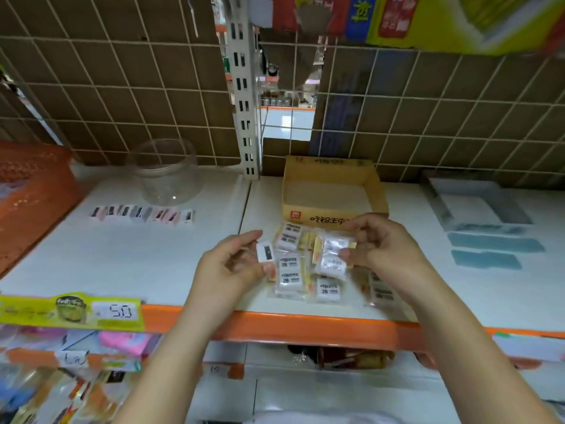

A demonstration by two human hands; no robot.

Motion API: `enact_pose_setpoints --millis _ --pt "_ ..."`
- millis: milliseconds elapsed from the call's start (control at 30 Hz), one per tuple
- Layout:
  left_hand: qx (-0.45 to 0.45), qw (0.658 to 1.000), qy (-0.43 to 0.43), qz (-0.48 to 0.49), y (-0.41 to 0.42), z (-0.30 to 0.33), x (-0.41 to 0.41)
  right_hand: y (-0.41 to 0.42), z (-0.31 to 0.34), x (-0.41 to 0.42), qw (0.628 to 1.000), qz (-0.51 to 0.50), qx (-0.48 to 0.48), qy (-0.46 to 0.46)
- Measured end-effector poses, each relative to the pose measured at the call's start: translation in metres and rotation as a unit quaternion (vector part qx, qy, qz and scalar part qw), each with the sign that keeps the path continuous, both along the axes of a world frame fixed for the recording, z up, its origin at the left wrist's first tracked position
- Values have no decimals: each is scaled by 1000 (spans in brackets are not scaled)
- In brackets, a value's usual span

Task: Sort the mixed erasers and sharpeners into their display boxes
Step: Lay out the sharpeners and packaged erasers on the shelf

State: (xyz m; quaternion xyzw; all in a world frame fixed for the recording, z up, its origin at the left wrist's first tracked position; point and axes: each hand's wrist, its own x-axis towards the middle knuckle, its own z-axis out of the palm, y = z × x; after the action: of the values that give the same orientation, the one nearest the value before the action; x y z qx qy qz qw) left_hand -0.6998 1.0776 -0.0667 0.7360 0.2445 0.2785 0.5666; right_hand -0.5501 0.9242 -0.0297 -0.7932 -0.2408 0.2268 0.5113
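Left hand [235,261] hovers just above the shelf [171,264] near its orange front edge, and pinches a small white sharpener [264,252] with a dark middle between thumb and fingertips, holding it upright. Right hand [382,243] is raised beside it, its fingers curled round a clear packet of erasers [334,250] that it holds over the pile. Under and between both hands, a pile of wrapped white erasers [293,276] marked 2B lies on the white shelf close to the front edge, some with yellow card backing; one more packet [379,290] lies partly hidden under the right wrist.

Farther back, touching the far side of the pile, stands an open yellow cardboard display box [379,191] with printed lettering on its front wall; its inside looks bare, as far as can be seen. Toward the left of the shelf, well apart from the pile, a row of small sharpeners [142,213] in pale colours lies side by side. Behind that row a clear round plastic tub [166,175] stands near the shelf's back edge. An orange basket [33,191] sits at the left end. At the right end lie blue-grey flat strips [495,243] and a pale tray [477,203], blurred. A green price tag [73,310] hangs on the front edge at left.
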Motion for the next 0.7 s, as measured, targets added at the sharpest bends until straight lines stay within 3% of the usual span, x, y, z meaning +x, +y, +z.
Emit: enact_pose_setpoints --millis 100,200,467,600,700 --pt "75 996 13 -52 -9 -3 5 -4 -8 -1 998 40 -45 -7" --pt "138 985 42 -99 -15 -10 11 -1 -22 -3 990 58 -104 -74" --pt "165 976 67 -125 -14 -15 11 -4 -31 -6 954 51 -168 -245" --pt "173 980 55 -88 -20 -11 12 -7 -32 -5 952 47 -120 -277" --pt "166 984 30 -49 -26 -4 14 -4 -27 -10 984 38 -7 -173"
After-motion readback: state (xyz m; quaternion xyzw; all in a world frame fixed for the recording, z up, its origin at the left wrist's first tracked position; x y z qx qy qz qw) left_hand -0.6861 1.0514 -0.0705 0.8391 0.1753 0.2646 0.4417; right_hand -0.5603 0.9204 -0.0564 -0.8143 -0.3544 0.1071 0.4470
